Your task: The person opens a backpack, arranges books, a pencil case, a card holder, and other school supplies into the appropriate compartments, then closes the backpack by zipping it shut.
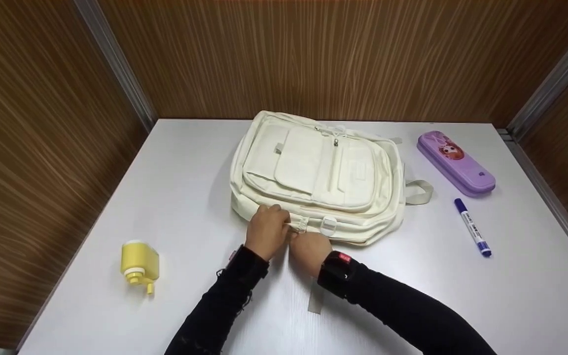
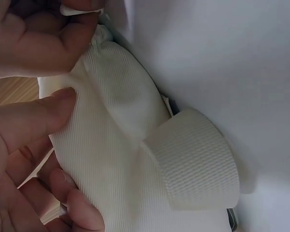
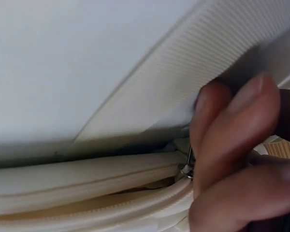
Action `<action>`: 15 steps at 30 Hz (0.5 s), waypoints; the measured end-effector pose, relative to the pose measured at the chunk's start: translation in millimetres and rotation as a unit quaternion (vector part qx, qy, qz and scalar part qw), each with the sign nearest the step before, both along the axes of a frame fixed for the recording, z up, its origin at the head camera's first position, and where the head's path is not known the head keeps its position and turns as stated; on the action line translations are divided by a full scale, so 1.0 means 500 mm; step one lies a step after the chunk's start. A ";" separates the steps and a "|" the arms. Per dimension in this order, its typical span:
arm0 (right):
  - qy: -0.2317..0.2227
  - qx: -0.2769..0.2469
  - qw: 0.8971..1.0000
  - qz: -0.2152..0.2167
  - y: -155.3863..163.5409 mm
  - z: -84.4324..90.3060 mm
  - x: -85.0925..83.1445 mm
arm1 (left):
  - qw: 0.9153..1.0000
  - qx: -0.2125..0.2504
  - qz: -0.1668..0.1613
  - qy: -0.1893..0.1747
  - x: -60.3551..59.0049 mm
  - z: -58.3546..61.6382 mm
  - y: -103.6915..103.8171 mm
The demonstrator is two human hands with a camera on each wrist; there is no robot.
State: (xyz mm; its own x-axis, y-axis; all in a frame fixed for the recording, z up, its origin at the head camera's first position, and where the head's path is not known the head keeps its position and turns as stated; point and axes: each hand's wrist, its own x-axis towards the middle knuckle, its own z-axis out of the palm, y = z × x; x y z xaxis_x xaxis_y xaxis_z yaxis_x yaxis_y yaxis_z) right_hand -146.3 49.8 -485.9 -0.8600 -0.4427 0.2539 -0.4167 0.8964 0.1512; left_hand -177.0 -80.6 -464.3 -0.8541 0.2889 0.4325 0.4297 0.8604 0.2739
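A cream backpack [image 1: 300, 160] lies front side up on the white table. At its near side my left hand [image 1: 267, 231] grips the ribbed fabric, the thumb [image 2: 63, 107] pressed on one face and the fingers curled behind. Close to its right, my right hand [image 1: 311, 252] has curled fingers at the bag's zipper. In the right wrist view the metal zipper slider [image 3: 187, 170] sits right at these fingers, its pull mostly hidden by them. Parted zipper edges [image 3: 101, 205] run leftward from the slider.
A yellow hand-crank pencil sharpener [image 1: 139, 264] stands at the left. To the right lie a purple pencil case [image 1: 461, 167] and a blue-capped marker [image 1: 472, 228]. A loose strap [image 1: 316, 298] trails under the right wrist; another strap [image 1: 419, 193] loops from the bag's right end.
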 end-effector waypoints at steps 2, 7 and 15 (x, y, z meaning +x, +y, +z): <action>-0.035 -0.022 0.999 0.007 0.011 0.009 0.000 | 1.000 0.005 0.000 -0.001 0.000 0.000 0.000; -0.130 -0.081 0.987 0.039 0.056 0.042 0.004 | 1.000 0.010 0.004 -0.010 0.003 0.000 -0.001; -0.124 -0.158 0.978 0.064 0.146 0.066 0.000 | 1.000 0.004 0.011 -0.025 0.008 0.003 0.000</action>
State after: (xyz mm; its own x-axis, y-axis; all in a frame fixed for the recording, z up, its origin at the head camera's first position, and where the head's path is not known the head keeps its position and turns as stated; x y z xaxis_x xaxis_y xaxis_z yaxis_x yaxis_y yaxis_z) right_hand -146.5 122.5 -453.1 -0.8555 -0.4837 0.1851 -0.5168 0.8205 -0.2444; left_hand -173.2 -80.6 -463.0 -0.8809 0.2658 0.3917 0.3959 0.8673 0.3017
